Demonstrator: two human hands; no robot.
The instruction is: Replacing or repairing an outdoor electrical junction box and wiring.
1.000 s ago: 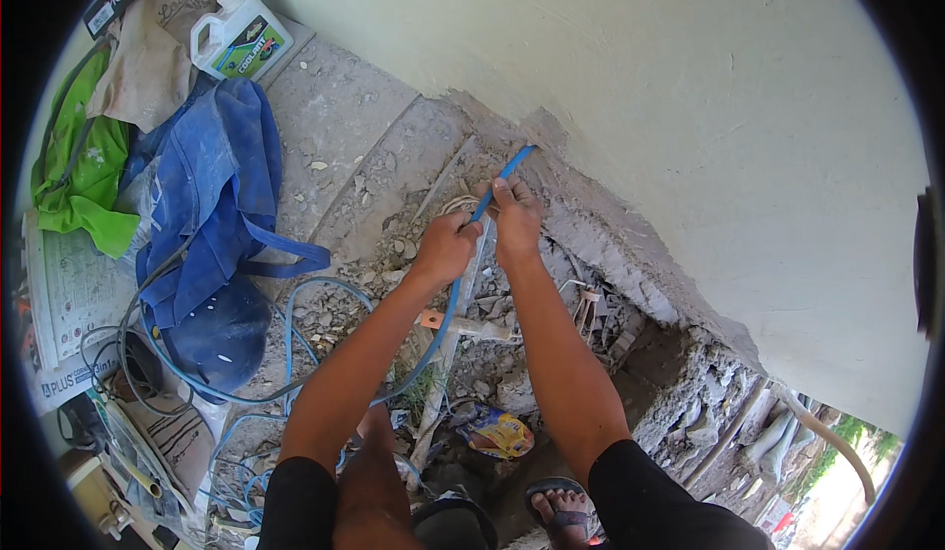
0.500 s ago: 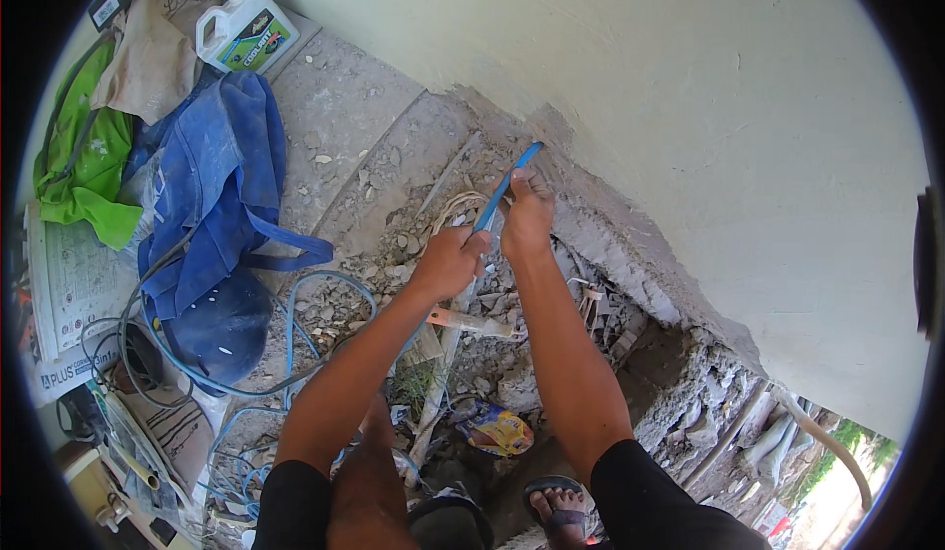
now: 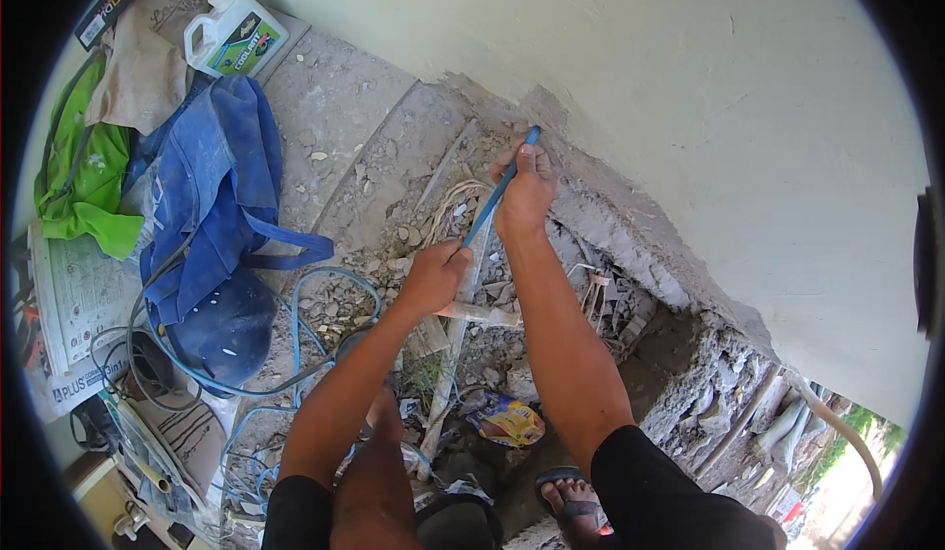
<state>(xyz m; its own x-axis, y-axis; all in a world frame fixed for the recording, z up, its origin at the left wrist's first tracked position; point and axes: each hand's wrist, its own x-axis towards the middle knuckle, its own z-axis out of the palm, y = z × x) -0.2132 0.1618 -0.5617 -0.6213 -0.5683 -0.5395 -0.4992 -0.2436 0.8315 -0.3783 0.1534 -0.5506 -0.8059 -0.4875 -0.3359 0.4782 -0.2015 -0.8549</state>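
A slim blue tube-like length (image 3: 489,206) slants between my two hands, its upper end close to the foot of the wall. I cannot tell whether that end touches the wall. My left hand (image 3: 435,276) is closed around the lower end, which its fingers hide. Near the upper end, my right hand (image 3: 526,194) grips the tube with thumb and fingers, and the tip sticks out just past the thumb. Below the hands, broken rubble (image 3: 394,255) covers the ground, with a pale coil of cord (image 3: 458,201) behind the tube.
At left lie a blue cloth garment (image 3: 217,156), a dark blue helmet-like shell (image 3: 226,338), a green cloth (image 3: 89,156) and a white jug (image 3: 234,33). Loose blue cable (image 3: 295,304) loops beside my left arm. A dug hollow (image 3: 664,373) with jagged concrete edges opens at right, below the wall (image 3: 709,137).
My left hand has shifted down and left, away from my right hand, so more of the blue tube shows between them. My right hand has risen slightly, and its fingers are more spread.
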